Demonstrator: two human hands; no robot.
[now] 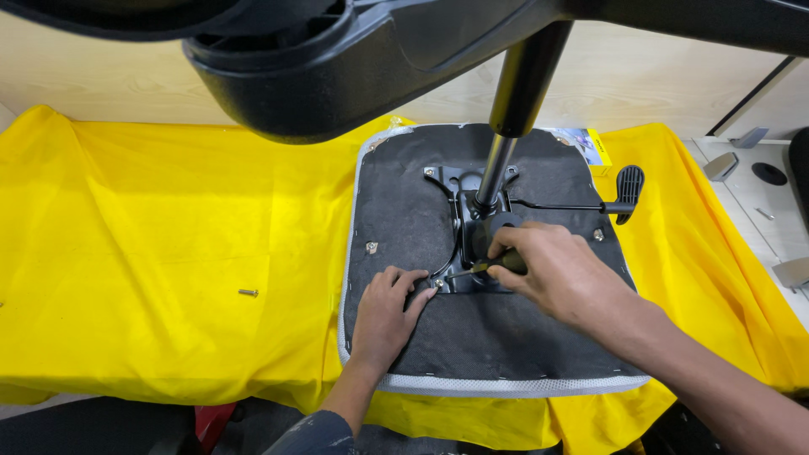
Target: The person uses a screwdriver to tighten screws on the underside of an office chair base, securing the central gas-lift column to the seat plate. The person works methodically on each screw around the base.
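Note:
An upturned chair seat (pixel 404 211) with a dark felt underside and grey mesh rim lies on a yellow cloth. A black metal mechanism plate (pixel 459 190) is fixed at its middle, with a gas lift column (pixel 514 101) rising from it toward the black chair base (pixel 320 76) overhead. My right hand (pixel 556 274) grips a screwdriver (pixel 484 268) whose tip sits on a screw at the plate's front left corner. My left hand (pixel 388 316) rests flat on the felt with its fingers beside that screw.
A loose screw (pixel 248 292) lies on the yellow cloth (pixel 152 253) to the left. A black lever handle (pixel 628 190) sticks out to the seat's right. A small printed box (pixel 590 145) sits behind the seat. Grey parts (pixel 721 166) lie on the white surface at right.

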